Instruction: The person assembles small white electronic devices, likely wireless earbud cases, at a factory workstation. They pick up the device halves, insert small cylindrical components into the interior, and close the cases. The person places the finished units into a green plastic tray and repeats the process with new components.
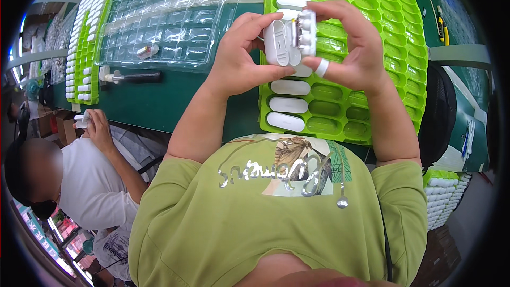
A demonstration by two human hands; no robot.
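My left hand (234, 56) holds an opened white earbud charging case shell (272, 45), fingers at its upper edge and thumb below. Right beside it, my right hand (356, 48) grips a white inner insert (308, 34) with small metallic and dark parts on it, between fingers and thumb. The insert is close against the shell's open side; I cannot tell whether they touch. A white band is around my right thumb. Both hands are above a lime green tray (390, 66) of oval pockets. White oval cases (288, 104) fill its left column.
Clear plastic trays (175, 26) lie left on the green table (175, 101), with a small piece (147, 51) inside. A hammer (133, 76) lies in front. Another green tray (84, 69) holds white parts. A co-worker (95, 180) sits left. A yellow cutter (442, 29) lies right.
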